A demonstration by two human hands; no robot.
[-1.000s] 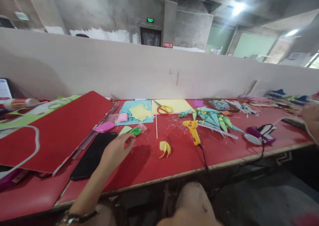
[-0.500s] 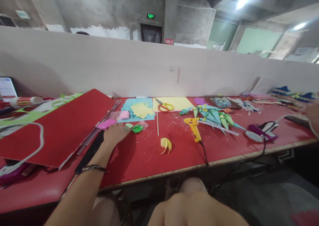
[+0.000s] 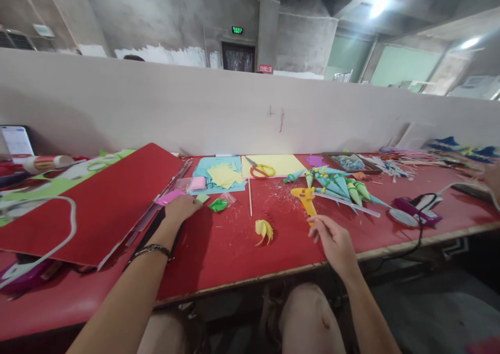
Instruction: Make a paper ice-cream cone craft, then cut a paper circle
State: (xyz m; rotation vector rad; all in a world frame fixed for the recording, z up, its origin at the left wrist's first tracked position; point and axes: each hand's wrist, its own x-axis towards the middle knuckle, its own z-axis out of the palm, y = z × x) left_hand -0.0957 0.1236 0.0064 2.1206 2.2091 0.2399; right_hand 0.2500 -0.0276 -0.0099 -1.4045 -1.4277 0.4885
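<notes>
I count one glue gun point(image 3: 305, 199), one pair of scissors point(image 3: 262, 172), one white stick point(image 3: 250, 200), one curled yellow paper point(image 3: 263, 230); cone pile point(image 3: 339, 184) overlaps, no clean count. Bare red table point(image 3: 234, 250) between the hands, open to the near edge; partition point(image 3: 195, 109) along the far side. Gun's right of centre: yellow body, handle pointing near, clear rod trailing right. Right hand point(image 3: 334, 239) has fingers at the handle, can't tell if clamped. Left hand point(image 3: 177, 211) beside pale green paper point(image 3: 202, 198), fingertips hidden, grip unclear.
</notes>
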